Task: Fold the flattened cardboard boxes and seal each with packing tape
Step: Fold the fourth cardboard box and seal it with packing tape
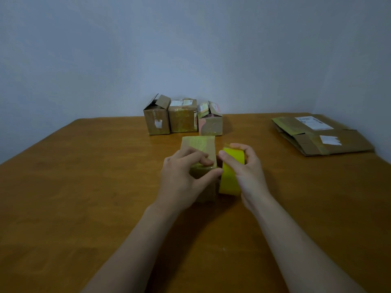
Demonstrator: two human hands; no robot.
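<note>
A small folded cardboard box stands on the wooden table in front of me, with yellowish tape on its top. My left hand grips the box's near end, thumb at its right edge and fingers pressing on top. My right hand holds a yellow roll of packing tape upright against the right side of the box. Where the tape strip meets the box is hidden under my fingers.
Three assembled boxes stand in a row at the table's far edge by the wall; the left one has open flaps. A stack of flattened cardboard boxes with white labels lies at the far right.
</note>
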